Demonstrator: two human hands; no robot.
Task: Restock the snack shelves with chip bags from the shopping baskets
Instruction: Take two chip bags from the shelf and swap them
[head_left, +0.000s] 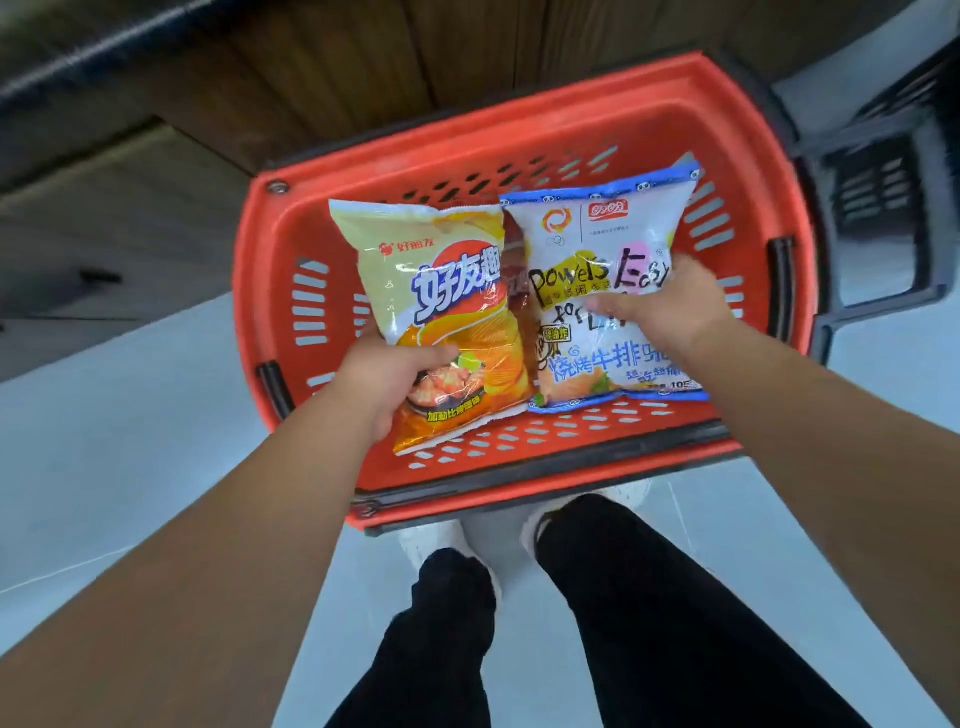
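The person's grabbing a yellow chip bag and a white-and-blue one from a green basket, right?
Not quite. The head view shows the basket is red, not green. The left hand does grip the yellow chip bag and the right hand the white-and-blue chip bag.

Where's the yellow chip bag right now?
In the head view, the yellow chip bag is gripped by the left hand over the red basket, just left of the white-and-blue bag.

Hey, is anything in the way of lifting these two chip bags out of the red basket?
Nothing visible. The left hand grips the yellow bag, the right hand grips the white-and-blue bag, and the black handles of the red basket lie folded down at its rim, not across the opening. The shelves are out of view.
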